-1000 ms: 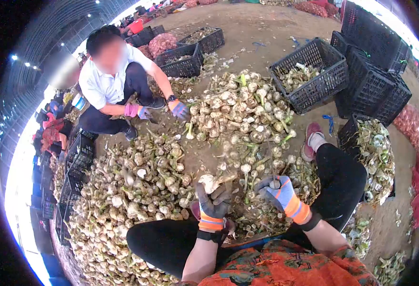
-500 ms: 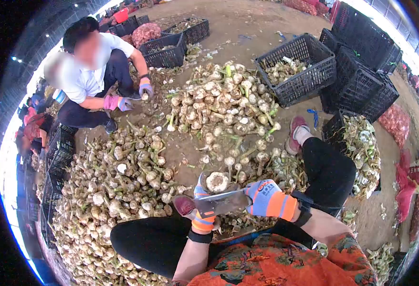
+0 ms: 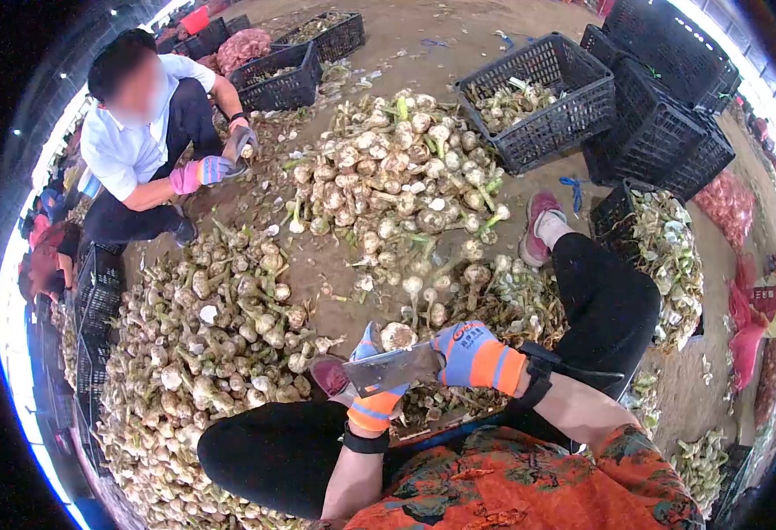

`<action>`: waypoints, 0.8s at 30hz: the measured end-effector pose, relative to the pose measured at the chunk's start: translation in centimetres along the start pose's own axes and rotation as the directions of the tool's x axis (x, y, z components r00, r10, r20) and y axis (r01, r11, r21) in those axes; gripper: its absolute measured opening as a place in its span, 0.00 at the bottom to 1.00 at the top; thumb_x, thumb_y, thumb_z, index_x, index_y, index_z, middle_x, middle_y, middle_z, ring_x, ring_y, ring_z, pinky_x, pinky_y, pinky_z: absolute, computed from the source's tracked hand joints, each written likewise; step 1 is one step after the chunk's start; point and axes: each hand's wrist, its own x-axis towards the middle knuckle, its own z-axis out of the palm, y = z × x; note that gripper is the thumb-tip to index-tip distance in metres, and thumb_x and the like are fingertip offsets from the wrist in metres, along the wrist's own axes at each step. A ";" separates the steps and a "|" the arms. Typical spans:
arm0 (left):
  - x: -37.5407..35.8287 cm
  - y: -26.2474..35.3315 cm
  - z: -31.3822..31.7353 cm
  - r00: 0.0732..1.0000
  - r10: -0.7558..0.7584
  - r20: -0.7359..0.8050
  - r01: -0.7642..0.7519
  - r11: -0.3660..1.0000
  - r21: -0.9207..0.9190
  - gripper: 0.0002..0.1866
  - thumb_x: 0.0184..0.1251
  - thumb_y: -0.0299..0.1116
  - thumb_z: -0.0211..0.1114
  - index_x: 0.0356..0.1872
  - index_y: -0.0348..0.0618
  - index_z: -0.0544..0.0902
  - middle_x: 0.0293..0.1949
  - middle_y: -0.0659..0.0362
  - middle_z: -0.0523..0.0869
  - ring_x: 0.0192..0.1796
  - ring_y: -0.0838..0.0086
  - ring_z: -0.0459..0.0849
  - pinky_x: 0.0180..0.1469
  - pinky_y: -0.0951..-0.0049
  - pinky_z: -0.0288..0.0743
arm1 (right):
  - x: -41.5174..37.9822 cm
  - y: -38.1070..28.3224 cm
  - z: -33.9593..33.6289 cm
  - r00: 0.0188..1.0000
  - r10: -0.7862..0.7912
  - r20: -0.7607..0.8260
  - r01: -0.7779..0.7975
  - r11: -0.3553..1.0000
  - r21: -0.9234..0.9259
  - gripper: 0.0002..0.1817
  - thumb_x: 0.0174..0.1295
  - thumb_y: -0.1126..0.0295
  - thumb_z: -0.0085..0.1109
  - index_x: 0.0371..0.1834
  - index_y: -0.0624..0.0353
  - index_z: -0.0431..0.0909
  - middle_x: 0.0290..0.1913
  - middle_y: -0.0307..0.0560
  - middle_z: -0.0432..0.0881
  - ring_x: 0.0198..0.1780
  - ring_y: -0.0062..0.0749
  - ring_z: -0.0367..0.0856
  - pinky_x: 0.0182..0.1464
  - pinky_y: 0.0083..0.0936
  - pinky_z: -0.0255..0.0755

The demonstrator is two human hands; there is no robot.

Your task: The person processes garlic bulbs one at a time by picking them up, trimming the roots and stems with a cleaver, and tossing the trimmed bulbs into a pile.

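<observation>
My left hand (image 3: 377, 401), in a blue and orange glove, is closed round a garlic bulb (image 3: 398, 336), whose pale face points up. Much of that hand is hidden behind the broad blade of a knife (image 3: 391, 370). The knife is in my right hand (image 3: 473, 355), gloved alike, with its fingers wrapped round the handle. Its blade lies across in front of the bulb, overlapping the bulb's lower edge in this view. Beyond my hands is a heap of garlic with stems (image 3: 397, 177), and a larger garlic heap (image 3: 202, 380) spreads to my left.
A co-worker (image 3: 145, 132) squats at the far left, gloved hands together on a blade and a bulb. A black crate (image 3: 543, 132) with trimmings stands ahead right, beside stacked crates (image 3: 653, 132). Trimmings overflow another crate (image 3: 613, 221) by my right leg (image 3: 604, 309).
The bulb in my left hand has tipped, showing less of its face, and the blade now overlaps its lower edge. The co-worker's hands have come together. The view has shifted slightly.
</observation>
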 end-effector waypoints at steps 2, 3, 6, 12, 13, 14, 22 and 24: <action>-0.6 1.4 -0.1 0.981 -0.122 0.150 0.162 0.942 -0.294 0.19 0.69 0.46 0.42 0.46 0.42 0.73 0.43 0.55 0.80 0.45 0.62 0.78 0.55 0.57 0.69 | 0.2 0.0 0.4 0.999 0.021 0.032 -0.022 1.000 0.012 0.22 0.43 0.53 0.57 0.37 0.58 0.79 0.39 0.53 0.80 0.41 0.45 0.79 0.44 0.35 0.73; -0.3 0.2 -0.3 0.981 -0.123 0.152 0.164 0.942 -0.293 0.19 0.69 0.46 0.42 0.46 0.42 0.73 0.43 0.55 0.80 0.45 0.62 0.78 0.55 0.57 0.69 | 0.4 0.2 0.7 0.999 0.023 0.032 -0.024 1.000 0.014 0.22 0.43 0.53 0.57 0.37 0.58 0.79 0.39 0.53 0.80 0.41 0.45 0.79 0.44 0.35 0.73; 0.5 -2.3 -1.0 0.999 -0.025 0.033 0.020 0.990 0.142 0.25 0.45 0.33 0.71 0.44 0.39 0.70 0.33 0.60 0.82 0.35 0.77 0.80 0.36 0.76 0.75 | 0.7 0.5 1.5 0.999 0.007 0.035 -0.008 1.000 0.012 0.23 0.43 0.53 0.57 0.38 0.57 0.79 0.40 0.53 0.80 0.41 0.45 0.79 0.44 0.35 0.73; -1.6 3.1 0.5 0.962 0.257 0.095 -0.242 0.634 0.735 0.42 0.25 0.38 0.76 0.49 0.29 0.69 0.37 0.44 0.80 0.39 0.51 0.80 0.42 0.61 0.74 | 5.4 9.3 7.7 0.847 0.436 -0.305 -0.213 0.802 0.558 0.21 0.41 0.55 0.59 0.32 0.62 0.80 0.28 0.58 0.80 0.34 0.50 0.80 0.38 0.37 0.75; -1.1 3.1 0.0 0.945 0.315 0.093 -0.273 0.597 0.755 0.42 0.26 0.38 0.76 0.49 0.29 0.69 0.38 0.44 0.80 0.40 0.52 0.80 0.43 0.63 0.74 | 5.5 9.8 6.5 0.808 0.422 -0.411 -0.132 0.810 0.572 0.22 0.42 0.55 0.59 0.33 0.62 0.79 0.28 0.59 0.80 0.33 0.50 0.80 0.37 0.37 0.74; -1.3 2.8 -0.3 0.931 0.356 0.081 -0.285 0.567 0.773 0.42 0.26 0.38 0.76 0.49 0.29 0.69 0.39 0.44 0.80 0.41 0.54 0.80 0.44 0.64 0.74 | 5.3 9.8 6.0 0.768 0.405 -0.495 -0.059 0.815 0.576 0.23 0.42 0.54 0.59 0.35 0.62 0.79 0.27 0.60 0.80 0.32 0.50 0.79 0.37 0.37 0.74; 0.9 -4.6 -2.0 0.985 0.158 -0.071 -0.101 0.854 0.511 0.29 0.48 0.48 0.66 0.46 0.37 0.72 0.37 0.55 0.80 0.37 0.63 0.79 0.43 0.68 0.73 | 0.3 0.4 3.1 0.963 0.010 -0.269 0.081 0.942 0.325 0.23 0.43 0.53 0.55 0.38 0.57 0.78 0.29 0.56 0.80 0.34 0.49 0.79 0.39 0.36 0.73; -0.2 -0.9 -0.7 0.961 -0.048 0.271 0.236 0.650 -0.722 0.17 0.68 0.43 0.46 0.50 0.45 0.72 0.43 0.56 0.77 0.44 0.67 0.77 0.51 0.63 0.70 | 0.2 0.1 2.4 0.987 -0.005 -0.159 0.041 0.974 0.224 0.22 0.43 0.53 0.55 0.39 0.56 0.78 0.32 0.55 0.80 0.36 0.48 0.80 0.40 0.36 0.73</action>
